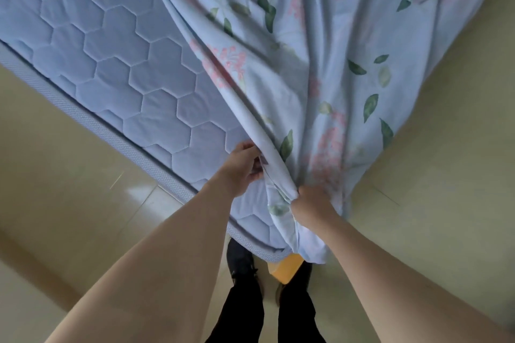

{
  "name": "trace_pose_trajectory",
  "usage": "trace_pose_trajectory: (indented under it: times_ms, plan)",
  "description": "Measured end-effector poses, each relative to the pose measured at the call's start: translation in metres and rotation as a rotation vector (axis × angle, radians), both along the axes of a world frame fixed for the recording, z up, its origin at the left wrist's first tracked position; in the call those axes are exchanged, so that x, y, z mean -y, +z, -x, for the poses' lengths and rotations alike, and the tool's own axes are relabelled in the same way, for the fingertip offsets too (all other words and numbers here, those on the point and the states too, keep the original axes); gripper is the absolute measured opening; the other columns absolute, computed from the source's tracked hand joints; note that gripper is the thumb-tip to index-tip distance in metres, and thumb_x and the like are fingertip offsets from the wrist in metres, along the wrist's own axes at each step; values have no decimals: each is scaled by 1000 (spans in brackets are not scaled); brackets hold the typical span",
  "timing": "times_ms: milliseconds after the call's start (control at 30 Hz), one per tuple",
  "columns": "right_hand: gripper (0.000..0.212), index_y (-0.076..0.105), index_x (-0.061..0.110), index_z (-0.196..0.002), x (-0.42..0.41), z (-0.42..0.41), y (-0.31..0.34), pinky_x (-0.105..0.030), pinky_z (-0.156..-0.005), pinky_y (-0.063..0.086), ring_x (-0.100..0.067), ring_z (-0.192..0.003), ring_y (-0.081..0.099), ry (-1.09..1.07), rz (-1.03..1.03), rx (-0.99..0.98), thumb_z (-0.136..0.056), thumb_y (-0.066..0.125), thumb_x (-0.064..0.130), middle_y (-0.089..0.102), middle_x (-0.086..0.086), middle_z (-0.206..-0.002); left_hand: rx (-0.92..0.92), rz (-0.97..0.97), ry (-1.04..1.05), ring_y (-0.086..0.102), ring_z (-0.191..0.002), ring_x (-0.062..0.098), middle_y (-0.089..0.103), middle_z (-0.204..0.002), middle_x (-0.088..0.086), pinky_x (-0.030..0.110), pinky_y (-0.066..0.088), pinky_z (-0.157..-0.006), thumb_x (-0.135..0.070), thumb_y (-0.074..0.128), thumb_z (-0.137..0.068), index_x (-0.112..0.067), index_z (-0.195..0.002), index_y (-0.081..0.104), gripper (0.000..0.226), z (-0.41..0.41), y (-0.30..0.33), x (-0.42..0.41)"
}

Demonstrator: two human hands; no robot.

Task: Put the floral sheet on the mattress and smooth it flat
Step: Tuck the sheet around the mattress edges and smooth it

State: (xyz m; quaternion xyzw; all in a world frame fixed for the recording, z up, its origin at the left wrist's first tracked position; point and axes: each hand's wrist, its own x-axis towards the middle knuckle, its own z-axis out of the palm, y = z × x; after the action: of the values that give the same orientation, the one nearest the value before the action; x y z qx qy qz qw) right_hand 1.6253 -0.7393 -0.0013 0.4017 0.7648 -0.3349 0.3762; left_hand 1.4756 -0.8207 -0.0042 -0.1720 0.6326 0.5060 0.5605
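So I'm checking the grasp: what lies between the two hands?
In the head view, a rolled fold of the floral sheet runs between the left hand and right hand; both hold it.

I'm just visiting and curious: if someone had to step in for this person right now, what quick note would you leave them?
Left hand: gripping the floral sheet at its rolled edge, near the mattress corner.
Right hand: clenched on a bunch of the same sheet at that corner.
Sheet: on the bed but bunched in deep folds over the right part, spilling off the right side toward the floor.
Done: sheet brought onto the mattress.
Left: the quilted left part is bare; spread the sheet across, then smooth it flat.
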Motion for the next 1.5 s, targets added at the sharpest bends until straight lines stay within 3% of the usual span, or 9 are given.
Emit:
trace_pose_trajectory:
  times_ms: [200,400,567,800,1033,1200,1333,1400,1500]
  plan:
    - [9,48,13,-90,27,-24,11,-30,-71,39,-28,-87,55,-200,-116,-187,-95,48,20,49,-1,-87,-65,106,74,68,-96,30,69,-108,15,36,60,-74,-3,48,-91,-7,-116,59,28,-1,-6,7]
    - [21,58,9,-90,87,-56,20,-40,-73,38,-31,-79,46,285,-693,-623,-75,66,21,48,-11,-88,-135,83,81,65,-74,24,68,-88,12,29,56,-58,-6,56,-95,-5,-96,63,7,5,18,69]
    - [63,58,10,-111,119,-55,13,-39,-81,37,-30,-85,48,457,-568,-352,-64,72,50,52,-8,-97,-9,26,123,69,-78,23,72,-95,13,32,59,-63,-7,63,-91,0,-113,64,23,9,32,133]
    - [19,54,19,-100,111,-31,22,-33,-70,36,-27,-96,55,482,-325,-348,-83,59,11,58,-3,-104,6,-149,380,61,-115,29,64,-128,12,43,49,-101,-19,60,-94,-6,-131,57,39,-18,35,196]
    - [25,63,12,-94,96,-69,48,-30,-72,44,-29,-101,61,562,-113,-39,-85,44,0,65,-10,-105,72,-115,511,64,-112,32,68,-121,15,45,50,-99,-16,66,-89,-5,-128,57,41,-89,41,192]
    - [26,65,8,-102,91,-111,39,-30,-74,43,-23,-78,56,667,159,253,-90,42,4,63,-8,-94,-271,616,-288,56,-71,28,63,-87,11,29,42,-58,-18,54,-93,-9,-97,60,12,-137,27,189]
    - [18,58,14,-80,100,-125,23,-32,-71,40,-21,-64,42,727,237,385,-88,43,8,48,-7,-75,-54,712,-687,54,-63,27,56,-124,22,33,46,-49,-10,43,-95,-5,-139,34,45,-141,24,203]
    - [18,63,12,-91,106,-122,15,-32,-71,43,-22,-71,45,647,251,333,-87,45,12,60,-13,-91,-84,749,-883,60,-95,31,46,-139,19,39,54,-72,-18,52,-96,-5,-145,25,58,-137,30,212]
    - [18,48,11,-71,115,-100,21,-29,-61,35,-20,-61,40,578,229,258,-85,38,4,48,-9,-75,-94,735,-897,59,-88,32,57,-119,22,33,47,-63,-17,44,-92,-1,-141,32,53,-123,33,233]
